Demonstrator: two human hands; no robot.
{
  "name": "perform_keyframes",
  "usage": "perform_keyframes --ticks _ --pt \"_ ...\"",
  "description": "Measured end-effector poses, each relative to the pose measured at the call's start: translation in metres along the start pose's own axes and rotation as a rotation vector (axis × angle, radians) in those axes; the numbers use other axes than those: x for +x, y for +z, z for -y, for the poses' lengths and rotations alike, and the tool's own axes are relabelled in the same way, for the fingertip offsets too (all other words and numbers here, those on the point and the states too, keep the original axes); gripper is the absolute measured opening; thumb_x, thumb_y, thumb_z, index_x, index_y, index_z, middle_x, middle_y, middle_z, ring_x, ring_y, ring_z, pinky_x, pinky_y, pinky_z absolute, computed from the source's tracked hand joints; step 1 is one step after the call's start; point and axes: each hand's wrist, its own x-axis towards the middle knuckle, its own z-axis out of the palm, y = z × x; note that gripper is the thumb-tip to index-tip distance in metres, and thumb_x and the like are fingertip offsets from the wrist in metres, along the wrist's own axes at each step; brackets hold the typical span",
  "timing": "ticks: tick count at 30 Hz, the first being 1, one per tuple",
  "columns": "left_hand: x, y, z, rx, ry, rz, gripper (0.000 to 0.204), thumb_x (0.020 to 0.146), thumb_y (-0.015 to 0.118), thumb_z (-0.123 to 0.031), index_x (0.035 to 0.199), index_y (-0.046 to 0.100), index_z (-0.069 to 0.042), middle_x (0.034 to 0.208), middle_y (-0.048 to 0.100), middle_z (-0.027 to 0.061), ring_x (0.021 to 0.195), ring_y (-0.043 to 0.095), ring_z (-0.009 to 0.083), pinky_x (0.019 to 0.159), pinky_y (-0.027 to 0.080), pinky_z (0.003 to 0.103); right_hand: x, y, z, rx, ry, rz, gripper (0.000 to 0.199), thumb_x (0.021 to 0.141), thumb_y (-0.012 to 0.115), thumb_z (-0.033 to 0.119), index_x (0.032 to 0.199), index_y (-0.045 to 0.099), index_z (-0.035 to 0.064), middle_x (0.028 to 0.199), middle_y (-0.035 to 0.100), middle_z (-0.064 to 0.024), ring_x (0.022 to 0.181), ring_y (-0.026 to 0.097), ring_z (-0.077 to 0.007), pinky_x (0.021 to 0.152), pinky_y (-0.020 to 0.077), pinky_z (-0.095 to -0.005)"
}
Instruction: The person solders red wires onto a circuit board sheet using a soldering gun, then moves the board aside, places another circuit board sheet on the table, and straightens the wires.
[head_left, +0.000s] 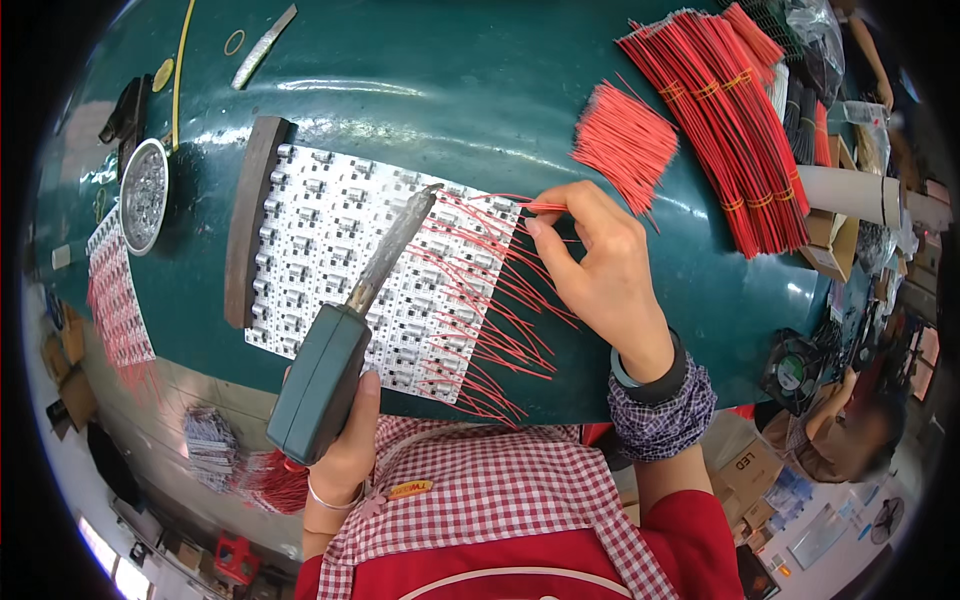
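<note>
In the head view, a large white circuit-board panel [325,240], set with rows of small silvery and black components, lies at an angle on a glossy dark green tabletop [480,90]. A dark brown straight-edged bar [252,225] runs along its left side. Thin red insulated wires [500,270] fan out from the panel's right-hand part, their loose ends reaching past its edge over the table.

The left hand [347,430] is closed around the dark green, boxy handle of a soldering tool [320,380], whose long greyish metal barrel slants up across the panel. The tool's tip is at the panel's upper edge; whether it touches cannot be told. The right hand [598,250] is nearly closed, thumb and forefinger pinched on red wire just beyond the panel's upper right corner; how many strands it has cannot be made out.

Farther right are a loose pile of short red wires [627,145] and long red wire bundles tied with yellow bands [715,125]. At left, a white round bowl of shiny silvery material [145,197] stands near a second, smaller-looking white panel with red wires [118,290].
</note>
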Motion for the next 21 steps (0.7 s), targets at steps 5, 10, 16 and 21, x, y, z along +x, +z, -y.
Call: perform_keyframes --ticks 5,10,16,21 --pt "0.008 0.007 -0.01 -0.067 -0.054 -0.084 0.03 0.083 0.078 -0.002 0.111 0.068 0.005 0.106 0.07 0.0157 0.091 0.066 0.0232 0.083 0.053 0.035 0.001 0.001 0.002 -0.015 0.019 -0.048 0.012 0.086 0.07 -0.001 0.097 0.067 -0.0006 0.086 0.066 -0.0064 0.059 0.05 -0.0114 0.051 0.036 -0.0278" --pt "0.023 0.006 -0.012 0.005 0.073 -0.053 0.026 0.079 0.079 0.0 0.103 0.07 0.005 0.097 0.071 0.0132 0.077 0.067 0.0193 0.07 0.054 0.032 0.01 0.007 0.003 -0.051 -0.024 -0.078 0.011 0.086 0.07 -0.002 0.097 0.066 -0.0009 0.087 0.064 -0.0074 0.061 0.054 -0.0141 0.053 0.0402 -0.0299" --pt "0.025 0.003 -0.016 -0.027 0.0 -0.017 0.032 0.081 0.081 0.0 0.11 0.069 0.003 0.102 0.071 0.007 0.087 0.066 0.0165 0.081 0.053 0.03 0.029 0.026 0.016 -0.057 -0.128 0.028 0.011 0.084 0.07 0.003 0.093 0.064 0.0014 0.089 0.058 -0.0119 0.076 0.063 -0.0305 0.066 0.0508 -0.041" --pt "0.029 0.001 -0.022 0.031 -0.046 -0.041 0.032 0.078 0.083 -0.001 0.107 0.07 0.004 0.097 0.073 0.0072 0.082 0.067 0.0152 0.078 0.054 0.03 0.026 0.033 0.023 -0.179 -0.087 0.121 0.012 0.084 0.073 0.004 0.092 0.065 -0.0001 0.086 0.06 -0.0129 0.077 0.065 -0.0308 0.065 0.0501 -0.0392"
